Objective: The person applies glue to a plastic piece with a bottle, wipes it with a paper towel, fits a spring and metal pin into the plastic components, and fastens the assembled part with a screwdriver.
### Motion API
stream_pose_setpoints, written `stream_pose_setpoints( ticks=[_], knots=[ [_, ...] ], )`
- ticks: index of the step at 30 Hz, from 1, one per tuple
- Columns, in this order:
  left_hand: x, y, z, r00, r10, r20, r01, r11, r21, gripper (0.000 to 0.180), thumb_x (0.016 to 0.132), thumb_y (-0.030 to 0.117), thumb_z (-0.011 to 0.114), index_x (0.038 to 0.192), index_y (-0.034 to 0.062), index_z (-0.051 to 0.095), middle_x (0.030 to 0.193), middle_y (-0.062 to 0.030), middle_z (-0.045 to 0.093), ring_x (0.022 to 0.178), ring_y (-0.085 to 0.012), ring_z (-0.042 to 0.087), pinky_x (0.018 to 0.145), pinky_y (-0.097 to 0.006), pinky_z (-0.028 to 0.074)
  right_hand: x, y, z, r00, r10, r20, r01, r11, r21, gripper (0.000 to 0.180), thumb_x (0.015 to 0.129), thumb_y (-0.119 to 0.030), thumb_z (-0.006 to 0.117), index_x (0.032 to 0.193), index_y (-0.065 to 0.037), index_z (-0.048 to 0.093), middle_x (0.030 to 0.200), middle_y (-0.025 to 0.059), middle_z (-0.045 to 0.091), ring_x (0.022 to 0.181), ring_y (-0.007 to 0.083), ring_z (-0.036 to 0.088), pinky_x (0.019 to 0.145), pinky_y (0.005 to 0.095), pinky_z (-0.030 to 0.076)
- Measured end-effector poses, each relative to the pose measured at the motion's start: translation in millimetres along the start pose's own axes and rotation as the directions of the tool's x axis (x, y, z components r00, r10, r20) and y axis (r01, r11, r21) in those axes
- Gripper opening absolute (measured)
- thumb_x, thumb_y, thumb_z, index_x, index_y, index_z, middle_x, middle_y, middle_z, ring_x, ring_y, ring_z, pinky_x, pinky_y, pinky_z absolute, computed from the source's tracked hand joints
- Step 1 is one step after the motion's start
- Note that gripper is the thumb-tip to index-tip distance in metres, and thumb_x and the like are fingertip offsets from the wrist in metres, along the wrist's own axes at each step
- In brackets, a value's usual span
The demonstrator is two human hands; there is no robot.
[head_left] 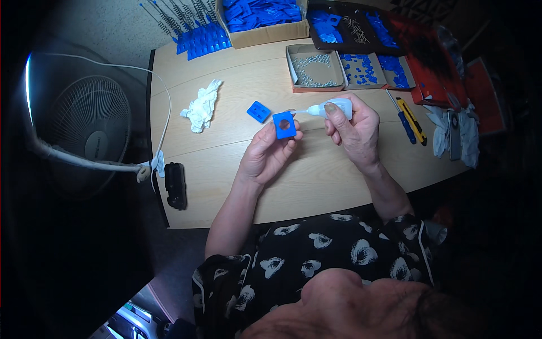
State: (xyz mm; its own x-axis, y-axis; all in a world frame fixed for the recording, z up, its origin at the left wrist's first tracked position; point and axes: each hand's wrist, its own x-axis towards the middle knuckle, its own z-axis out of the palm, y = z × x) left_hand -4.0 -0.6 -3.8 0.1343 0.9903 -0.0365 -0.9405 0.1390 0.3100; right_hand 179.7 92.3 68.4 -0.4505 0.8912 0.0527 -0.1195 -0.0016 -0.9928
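Between the fingers of my left hand (264,155) is a blue square plastic piece (285,133) with a round hole, held up above the table. My right hand (362,133) grips a small white squeeze bottle (341,107) with a thin nozzle. The bottle lies nearly level, its nozzle tip (298,111) pointing left at the top edge of the blue piece. Whether the tip touches the piece I cannot tell. Just beyond my left hand, a second blue piece (259,112) with small openings rests on the table.
Crumpled white tissue (202,106) lies at the left. Small boxes of metal balls (312,63) and blue parts (359,69) stand at the back, near a larger carton (265,37). A screwdriver (406,125) and a yellow utility knife (412,121) lie right; a black object (175,186) sits front left.
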Motion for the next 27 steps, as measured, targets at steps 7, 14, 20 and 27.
stream_pose_setpoints(
  ticks=[7,14,20,27],
  knots=[
    [2.2,-2.2,0.3,1.000,-0.002,-0.019,0.002,1.000,-0.014,0.057,0.098,0.023,0.059,0.142,-0.0037,0.036,0.124,-0.0180,0.055,0.110,-0.0262,0.061,0.091,-0.030,0.056,-1.7,1.7,0.0,1.000,-0.012,0.028,0.013,0.999,-0.037,0.023,0.097,-0.024,0.064,0.095,-0.001,0.057,0.067,-0.0002,0.056,0.053,0.0010,0.047,0.045,0.0161,0.037],
    [2.6,-1.5,-0.8,1.000,-0.009,-0.017,0.008,1.000,-0.019,0.056,0.098,0.023,0.059,0.142,-0.0033,0.036,0.124,-0.0178,0.055,0.110,-0.0259,0.061,0.091,-0.030,0.056,-1.4,5.0,-0.4,0.997,-0.074,0.025,0.076,0.994,-0.078,0.023,0.096,-0.023,0.064,0.095,-0.001,0.058,0.067,-0.0005,0.056,0.053,0.0005,0.046,0.044,0.0164,0.036],
    [2.5,-0.7,-1.1,1.000,-0.012,-0.016,0.012,1.000,-0.027,0.057,0.098,0.024,0.058,0.143,-0.0030,0.035,0.124,-0.0176,0.055,0.111,-0.0259,0.061,0.091,-0.030,0.056,-1.6,2.6,0.1,0.999,-0.049,0.024,0.050,0.997,-0.062,0.023,0.097,-0.023,0.064,0.096,-0.001,0.058,0.067,-0.0003,0.056,0.053,0.0006,0.046,0.045,0.0163,0.036],
    [2.4,-0.5,-1.5,1.000,-0.003,-0.021,0.002,1.000,-0.025,0.058,0.098,0.024,0.058,0.143,-0.0030,0.034,0.125,-0.0174,0.056,0.111,-0.0259,0.061,0.092,-0.030,0.056,-1.6,-1.3,-3.7,1.000,-0.013,-0.015,0.013,1.000,-0.016,0.024,0.097,-0.023,0.063,0.096,0.000,0.058,0.067,0.0009,0.057,0.053,0.0015,0.047,0.045,0.0163,0.036]
  ],
)
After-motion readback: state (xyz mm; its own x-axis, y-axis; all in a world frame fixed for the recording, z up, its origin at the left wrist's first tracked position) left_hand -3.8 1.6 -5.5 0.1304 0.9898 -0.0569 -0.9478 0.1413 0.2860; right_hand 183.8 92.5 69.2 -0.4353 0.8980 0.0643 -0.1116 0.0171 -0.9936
